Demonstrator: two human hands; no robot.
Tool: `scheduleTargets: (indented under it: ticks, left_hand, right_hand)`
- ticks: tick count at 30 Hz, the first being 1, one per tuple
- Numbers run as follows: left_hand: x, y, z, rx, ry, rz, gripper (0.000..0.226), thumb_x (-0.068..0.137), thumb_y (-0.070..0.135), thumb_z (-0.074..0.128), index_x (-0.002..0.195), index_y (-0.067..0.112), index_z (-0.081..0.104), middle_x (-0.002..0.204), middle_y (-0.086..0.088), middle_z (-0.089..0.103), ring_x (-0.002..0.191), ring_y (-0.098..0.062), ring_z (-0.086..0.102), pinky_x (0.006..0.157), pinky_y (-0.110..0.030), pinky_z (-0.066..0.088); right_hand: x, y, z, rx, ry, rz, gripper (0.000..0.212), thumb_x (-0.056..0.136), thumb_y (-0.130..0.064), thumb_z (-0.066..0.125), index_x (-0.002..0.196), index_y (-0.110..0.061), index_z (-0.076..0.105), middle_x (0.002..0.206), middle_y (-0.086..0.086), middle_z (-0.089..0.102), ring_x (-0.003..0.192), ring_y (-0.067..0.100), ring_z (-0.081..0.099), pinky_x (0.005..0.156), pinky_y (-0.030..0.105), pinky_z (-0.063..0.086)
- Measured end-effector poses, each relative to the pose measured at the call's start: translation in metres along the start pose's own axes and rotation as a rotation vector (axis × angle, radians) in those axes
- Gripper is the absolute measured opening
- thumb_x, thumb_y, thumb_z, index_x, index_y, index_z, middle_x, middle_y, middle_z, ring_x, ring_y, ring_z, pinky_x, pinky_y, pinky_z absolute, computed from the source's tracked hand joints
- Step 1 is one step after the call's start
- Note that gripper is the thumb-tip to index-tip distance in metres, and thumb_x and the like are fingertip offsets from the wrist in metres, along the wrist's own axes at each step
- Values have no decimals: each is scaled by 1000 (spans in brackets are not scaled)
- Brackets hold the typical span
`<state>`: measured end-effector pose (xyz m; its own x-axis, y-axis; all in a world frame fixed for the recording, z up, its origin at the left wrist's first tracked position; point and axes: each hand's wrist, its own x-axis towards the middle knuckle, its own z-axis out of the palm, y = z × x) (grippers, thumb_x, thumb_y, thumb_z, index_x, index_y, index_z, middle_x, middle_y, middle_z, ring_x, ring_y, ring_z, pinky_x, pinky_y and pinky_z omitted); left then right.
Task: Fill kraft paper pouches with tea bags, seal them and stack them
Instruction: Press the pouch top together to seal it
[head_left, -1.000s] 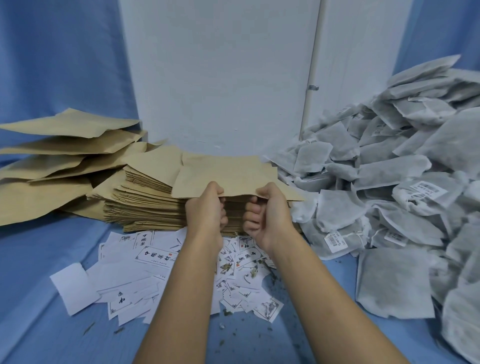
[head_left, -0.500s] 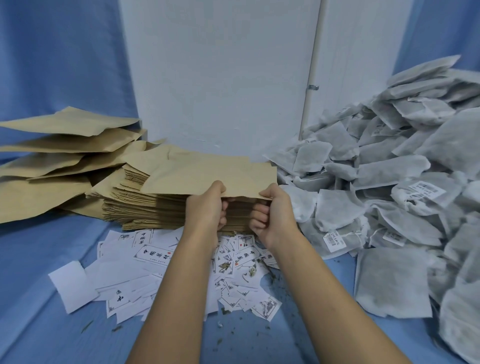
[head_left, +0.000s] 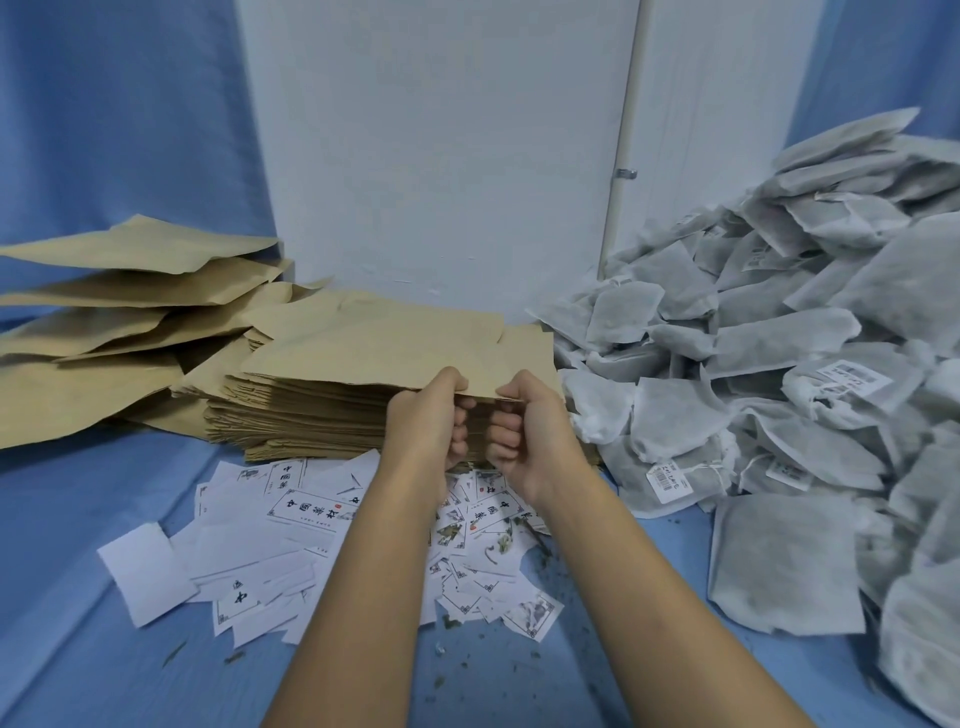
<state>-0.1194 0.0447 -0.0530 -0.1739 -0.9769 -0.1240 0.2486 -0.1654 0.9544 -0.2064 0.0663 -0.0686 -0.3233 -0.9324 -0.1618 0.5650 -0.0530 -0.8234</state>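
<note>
Blue cloth (head_left: 78, 519) underneath; both hands, left (head_left: 423, 415) and right (head_left: 524, 423), pinch the top pouch's (head_left: 395, 343) near edge, probably its mouth. Spread evenly before reaching for tea bags (head_left: 779, 338).

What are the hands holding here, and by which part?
The left hand and right hand both pinch a kraft pouch by its near edge.

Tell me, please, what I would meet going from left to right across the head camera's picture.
Loose brown pouches → stack of flat pouches → left grip → right grip, both pinching the top pouch → heap of tea bags. The paper labels spread under both arms, so they are left out.
</note>
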Motion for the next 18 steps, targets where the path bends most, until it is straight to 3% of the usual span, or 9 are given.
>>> scheduleTargets:
  ticks: [3, 7, 12, 15, 18]
  left_hand:
    - [-1, -4, 1, 49, -65, -19, 30, 84, 14, 52, 55, 9, 50, 36, 4, 35, 32, -8, 26, 34, -14, 23]
    - [-1, -6, 0, 59, -2, 15, 29, 83, 10, 50, 54, 9, 47, 34, 4, 36, 30, -8, 28, 33, -15, 22]
    - [-3, -4, -1, 150, 36, 49, 28, 82, 18, 52, 55, 10, 46, 39, 2, 38, 31, -10, 29, 33, -14, 22]
    - [-1, -3, -3, 77, 98, 84, 24, 83, 17, 50, 60, 9, 49, 37, 5, 41, 31, -9, 30, 34, -15, 23]
    - [0, -3, -3, 8, 120, 94, 25, 84, 12, 51, 59, 9, 48, 34, 7, 42, 28, -6, 31, 33, -14, 25]
  right_hand:
    - [0, 4, 4, -96, -51, -4, 25, 83, -11, 41, 58, -12, 40, 37, -3, 35, 28, 5, 21, 29, 15, 17]
    - [-3, 7, 6, -267, -61, -55, 27, 85, -12, 44, 57, -11, 45, 39, -2, 46, 28, 6, 27, 33, 15, 18]
    - [-4, 5, 5, -269, -67, -56, 25, 85, -14, 44, 60, -12, 44, 40, -4, 42, 31, 6, 24, 34, 17, 17]
    - [-3, 2, 2, -194, -34, -43, 22, 86, -13, 44, 65, -16, 38, 40, -8, 28, 34, 6, 18, 35, 18, 14]
    - [-2, 4, 2, -172, -26, -53, 19, 86, -15, 46, 68, -16, 39, 42, -8, 28, 35, 7, 20, 35, 18, 15]
